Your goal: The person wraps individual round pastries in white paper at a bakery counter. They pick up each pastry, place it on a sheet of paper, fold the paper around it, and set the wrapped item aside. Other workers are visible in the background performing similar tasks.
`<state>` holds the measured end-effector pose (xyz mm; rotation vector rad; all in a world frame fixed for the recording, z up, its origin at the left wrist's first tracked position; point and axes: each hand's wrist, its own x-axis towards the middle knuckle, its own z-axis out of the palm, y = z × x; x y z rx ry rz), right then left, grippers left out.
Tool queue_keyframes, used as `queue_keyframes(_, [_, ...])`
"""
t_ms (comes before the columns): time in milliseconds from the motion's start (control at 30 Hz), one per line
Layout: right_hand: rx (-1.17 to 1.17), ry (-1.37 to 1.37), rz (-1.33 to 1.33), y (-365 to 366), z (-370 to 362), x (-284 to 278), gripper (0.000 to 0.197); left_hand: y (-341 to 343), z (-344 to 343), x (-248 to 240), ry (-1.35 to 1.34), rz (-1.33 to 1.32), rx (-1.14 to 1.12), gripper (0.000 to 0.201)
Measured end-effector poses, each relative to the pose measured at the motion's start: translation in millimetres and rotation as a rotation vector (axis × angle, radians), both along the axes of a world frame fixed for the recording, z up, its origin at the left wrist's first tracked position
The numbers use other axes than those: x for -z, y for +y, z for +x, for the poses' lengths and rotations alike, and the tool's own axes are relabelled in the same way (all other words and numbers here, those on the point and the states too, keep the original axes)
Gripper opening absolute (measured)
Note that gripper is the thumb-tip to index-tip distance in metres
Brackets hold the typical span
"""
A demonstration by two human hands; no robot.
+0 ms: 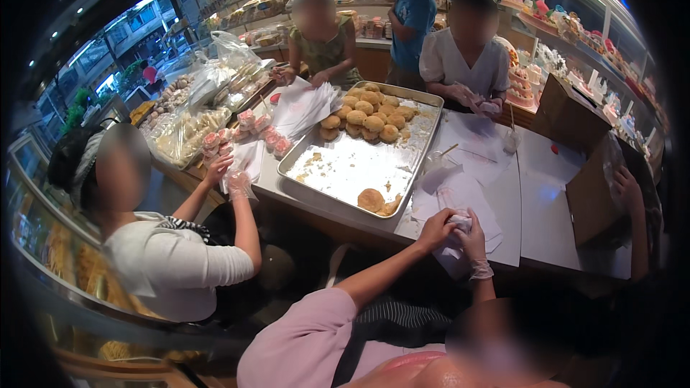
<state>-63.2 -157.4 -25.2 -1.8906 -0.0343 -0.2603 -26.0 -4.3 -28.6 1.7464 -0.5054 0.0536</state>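
One small white bundle [461, 223], apparently paper, sits between the person's hands, a little right of and below the frame's centre. The left hand [435, 231], which looks bare, pinches it from the left side with its fingertips; the right hand [472, 236], in a clear glove gathered at the wrist, closes on it from the right. Both are clamped on the bundle, almost touching each other (what is inside the paper, if anything, cannot be told). Loose white sheets [483, 205] lie on the tabletop just beyond and beneath them.

In the middle of the frame a large metal tray [429, 136] stands near the hands. Golden-brown buns [370, 122] are heaped in its upper half, its lower part is dusted white, and a single round bun [370, 200] lies by the lower edge, with broken pieces next to it.

Left of the tray, a co-worker in a white top holds a gloved hand [238, 185] close to pink-and-white packets [215, 141]. A stack of white paper [298, 109] lies at the tray's upper left corner. At the upper right, another person's gloved hands [471, 98] hold something pale. Far right, a cardboard box [598, 197] stands open, another hand [627, 188] beside it.
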Motion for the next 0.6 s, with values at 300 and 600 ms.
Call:
queue_keyframes(300, [0.002, 0.14, 0.374, 24.1, -5.8, -47.6, 0.03, -21.0, -12.7, -24.1, 0.215, -0.493, -0.099, 0.019])
queue_keyframes(600, [-0.036, 0.03, 0.412, 63.3, -23.4, -56.8, 0.033, -5.1, -12.4, -17.9, 0.061, -0.421, -0.346, 0.018])
